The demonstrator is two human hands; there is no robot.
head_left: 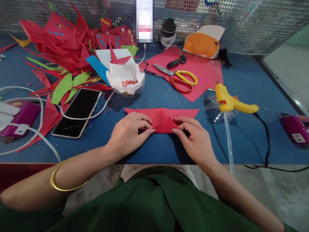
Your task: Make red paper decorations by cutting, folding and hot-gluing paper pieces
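A folded piece of red paper (pixel 163 120) lies near the front edge of the blue table, its two pointed ends spreading left and right. My left hand (pixel 131 129) pinches the paper's near edge on the left, thumb in front and fingers behind. On the other side, my right hand (pixel 194 137) grips the near edge in the same way. Both hands rest close to the tabletop. Beyond the paper are scissors (pixel 184 80) with yellow and red handles, lying on a larger red sheet (pixel 207 72).
A yellow glue gun (pixel 227 98) stands at the right, its cord trailing off the table. Left are a phone (pixel 78 112), white cables and a purple power strip (pixel 21 119). A clear bowl (pixel 125 88) holds paper scraps; cut red paper (pixel 65 42) heaps at back left.
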